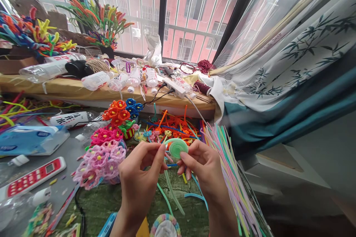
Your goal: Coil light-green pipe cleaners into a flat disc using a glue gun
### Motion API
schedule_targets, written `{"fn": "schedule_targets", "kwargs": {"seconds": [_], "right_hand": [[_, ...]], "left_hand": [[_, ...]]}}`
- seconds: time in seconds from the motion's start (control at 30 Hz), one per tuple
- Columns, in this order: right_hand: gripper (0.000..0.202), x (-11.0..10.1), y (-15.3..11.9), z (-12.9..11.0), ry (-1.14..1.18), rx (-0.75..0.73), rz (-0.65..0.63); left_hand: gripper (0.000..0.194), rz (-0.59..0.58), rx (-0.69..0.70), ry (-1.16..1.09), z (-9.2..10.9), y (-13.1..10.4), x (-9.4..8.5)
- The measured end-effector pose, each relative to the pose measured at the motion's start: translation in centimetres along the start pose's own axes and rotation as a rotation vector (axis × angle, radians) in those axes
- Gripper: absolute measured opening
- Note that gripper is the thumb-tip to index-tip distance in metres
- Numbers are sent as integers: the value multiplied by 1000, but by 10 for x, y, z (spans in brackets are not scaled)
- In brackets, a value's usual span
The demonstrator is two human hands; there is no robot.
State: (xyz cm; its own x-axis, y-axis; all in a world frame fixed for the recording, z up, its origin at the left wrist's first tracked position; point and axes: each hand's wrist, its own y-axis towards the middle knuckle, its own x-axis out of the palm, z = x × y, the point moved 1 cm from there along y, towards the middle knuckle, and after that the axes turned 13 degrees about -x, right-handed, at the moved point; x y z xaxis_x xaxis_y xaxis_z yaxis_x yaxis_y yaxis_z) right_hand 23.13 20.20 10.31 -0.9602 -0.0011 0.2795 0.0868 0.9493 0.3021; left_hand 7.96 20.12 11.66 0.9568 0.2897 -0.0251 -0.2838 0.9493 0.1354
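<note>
Between my two hands is a light green pipe cleaner (178, 149) wound into a flat round spiral. My right hand (203, 163) pinches the coil at its right side, thumb on its front face. At the upper left of the coil, my left hand (147, 170) is closed in a pinch on the strand that leads off it. Loose green pipe cleaners (172, 194) hang or lie just below the hands; whether one joins the coil I cannot tell. Left of my left hand stand pink and purple pipe-cleaner flowers (101, 159).
A bundle of pastel pipe cleaners (230, 177) lies to the right. Orange pieces (180, 126) are heaped behind my hands. At left are a red and white remote (33, 179), a tissue pack (33, 140) and bottles. A power strip (174, 88) sits on the windowsill.
</note>
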Motion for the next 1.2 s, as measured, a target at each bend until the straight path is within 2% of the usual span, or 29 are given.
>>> {"fn": "schedule_targets", "kwargs": {"seconds": [0.23, 0.47, 0.63, 1.0, 1.2], "right_hand": [[30, 0, 2, 1, 30, -12, -18], [28, 0, 1, 0, 43, -22, -28], [27, 1, 2, -1, 40, -38, -12], [30, -1, 2, 1, -5, -33, 5], [30, -1, 2, 4, 28, -37, 5]], "left_hand": [[9, -53, 34, 40, -2, 2, -2], [10, -13, 50, 12, -3, 0, 0], [10, -63, 52, 59, -3, 3, -3], [8, 13, 132, 53, -2, -1, -1], [6, -11, 57, 3, -3, -2, 1]]}}
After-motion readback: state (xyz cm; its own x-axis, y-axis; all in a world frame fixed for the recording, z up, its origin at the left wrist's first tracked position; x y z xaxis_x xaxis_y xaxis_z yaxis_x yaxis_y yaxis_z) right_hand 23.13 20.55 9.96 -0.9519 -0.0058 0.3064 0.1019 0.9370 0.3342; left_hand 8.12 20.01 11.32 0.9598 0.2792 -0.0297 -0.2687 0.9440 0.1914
